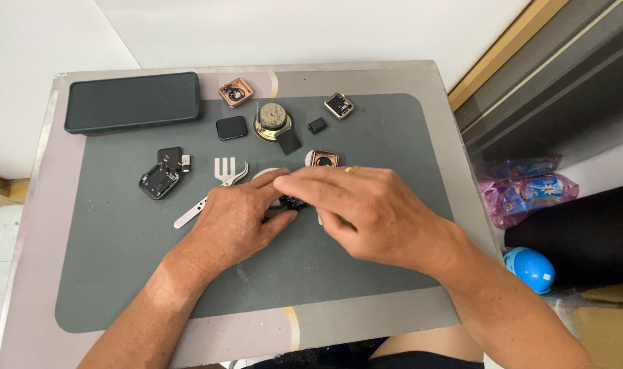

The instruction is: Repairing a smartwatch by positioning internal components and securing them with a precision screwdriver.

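Observation:
My left hand (240, 215) and my right hand (356, 205) meet at the middle of a dark grey work mat (120, 273). Between their fingertips sits a small black part (294, 202), mostly hidden; both hands pinch it. A ring shows on my right hand. Just beyond the fingers lie a copper-coloured square watch case (322, 159) and a white round piece (265, 173), partly covered. A white forked plastic pry tool (216, 183) lies left of my left hand.
A dark phone (134, 101) lies at the table's back left. Scattered on the mat: a black watch case (160, 181), a black square screen (231, 128), a round speaker (272, 121), two more copper cases (235, 91) (339, 105). A blue egg-shaped thing (530, 268) sits right, off the table.

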